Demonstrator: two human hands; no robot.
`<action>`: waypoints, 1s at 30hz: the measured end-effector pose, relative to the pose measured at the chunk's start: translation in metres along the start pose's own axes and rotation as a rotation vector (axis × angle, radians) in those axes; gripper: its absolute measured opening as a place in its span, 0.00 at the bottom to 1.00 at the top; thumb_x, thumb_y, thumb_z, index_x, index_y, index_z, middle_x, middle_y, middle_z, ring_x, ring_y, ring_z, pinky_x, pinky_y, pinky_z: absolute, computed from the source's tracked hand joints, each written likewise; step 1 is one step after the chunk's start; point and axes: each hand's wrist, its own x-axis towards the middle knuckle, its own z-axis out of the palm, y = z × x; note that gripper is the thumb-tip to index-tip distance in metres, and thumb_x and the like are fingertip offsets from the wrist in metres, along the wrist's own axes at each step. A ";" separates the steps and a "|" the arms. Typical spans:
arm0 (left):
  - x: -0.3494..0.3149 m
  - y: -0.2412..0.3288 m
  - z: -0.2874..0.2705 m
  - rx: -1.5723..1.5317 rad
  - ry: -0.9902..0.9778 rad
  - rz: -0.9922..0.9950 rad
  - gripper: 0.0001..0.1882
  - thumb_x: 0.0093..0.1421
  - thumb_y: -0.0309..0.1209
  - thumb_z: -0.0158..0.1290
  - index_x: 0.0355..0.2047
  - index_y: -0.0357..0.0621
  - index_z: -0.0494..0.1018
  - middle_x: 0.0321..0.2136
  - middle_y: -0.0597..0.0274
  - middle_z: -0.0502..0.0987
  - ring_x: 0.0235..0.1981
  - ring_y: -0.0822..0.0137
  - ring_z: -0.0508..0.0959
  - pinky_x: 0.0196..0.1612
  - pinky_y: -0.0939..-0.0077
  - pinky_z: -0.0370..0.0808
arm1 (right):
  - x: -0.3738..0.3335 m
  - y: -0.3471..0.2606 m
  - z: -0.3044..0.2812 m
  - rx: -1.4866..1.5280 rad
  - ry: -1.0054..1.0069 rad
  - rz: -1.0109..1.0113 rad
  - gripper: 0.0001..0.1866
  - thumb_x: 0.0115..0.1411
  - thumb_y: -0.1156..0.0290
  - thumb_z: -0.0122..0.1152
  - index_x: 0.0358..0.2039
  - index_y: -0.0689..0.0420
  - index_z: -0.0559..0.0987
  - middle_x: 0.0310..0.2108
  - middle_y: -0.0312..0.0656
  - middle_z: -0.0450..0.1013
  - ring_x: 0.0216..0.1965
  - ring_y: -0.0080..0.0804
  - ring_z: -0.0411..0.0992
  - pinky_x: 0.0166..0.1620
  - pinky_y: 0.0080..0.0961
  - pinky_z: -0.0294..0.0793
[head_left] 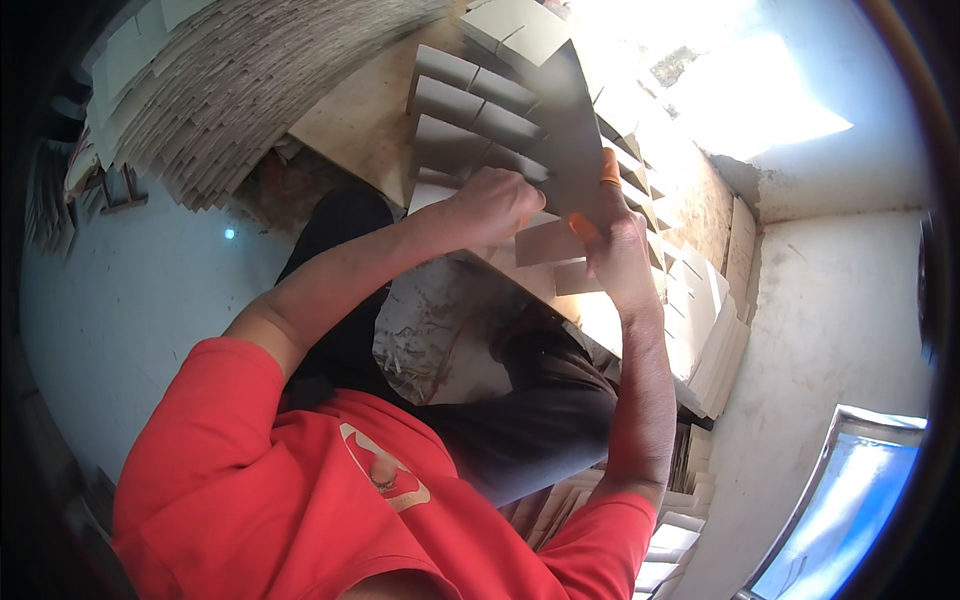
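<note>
A partly interlocked grid of slotted cardboard divider strips (478, 118) lies in front of me on the board. Across it, a long cardboard strip (578, 130) stands tilted, its lower end in my right hand (622, 250). Orange covers sit on the thumb and a finger of that hand, which are pressed against the strip. My left hand (495, 208) is closed like a fist at the near ends of the grid's strips. Its fingertips are turned away, so what they pinch is hidden. Shorter cardboard pieces (552, 243) stick out between my two hands.
Tall stacks of cardboard strips (220, 95) fill the far left. A wooden board (365, 115) carries the grid, with more cardboard pieces (705, 300) along its right side. A wall (820, 300) rises at the right, and a blue-lit framed panel (840, 510) stands low there.
</note>
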 end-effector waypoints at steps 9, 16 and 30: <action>0.001 0.000 0.004 0.001 0.075 0.038 0.02 0.47 0.23 0.51 0.20 0.42 0.73 0.18 0.50 0.75 0.26 0.49 0.78 0.29 0.56 0.73 | 0.006 0.005 -0.001 -0.357 -0.037 -0.240 0.34 0.53 0.87 0.51 0.62 0.64 0.57 0.28 0.50 0.75 0.26 0.36 0.74 0.28 0.29 0.71; -0.002 -0.004 -0.004 -0.061 0.066 -0.012 0.01 0.47 0.23 0.52 0.21 0.41 0.73 0.20 0.51 0.76 0.28 0.50 0.78 0.32 0.57 0.73 | 0.013 -0.025 -0.005 -0.746 -0.105 -0.137 0.39 0.55 0.81 0.48 0.65 0.70 0.43 0.32 0.59 0.74 0.35 0.51 0.76 0.37 0.39 0.75; -0.014 0.021 -0.027 0.016 0.138 0.058 0.22 0.45 0.26 0.63 0.43 0.36 0.75 0.35 0.53 0.78 0.38 0.57 0.77 0.41 0.67 0.75 | -0.054 0.144 -0.093 -0.488 1.020 0.037 0.19 0.57 0.75 0.61 0.51 0.57 0.75 0.39 0.45 0.77 0.43 0.38 0.73 0.49 0.34 0.72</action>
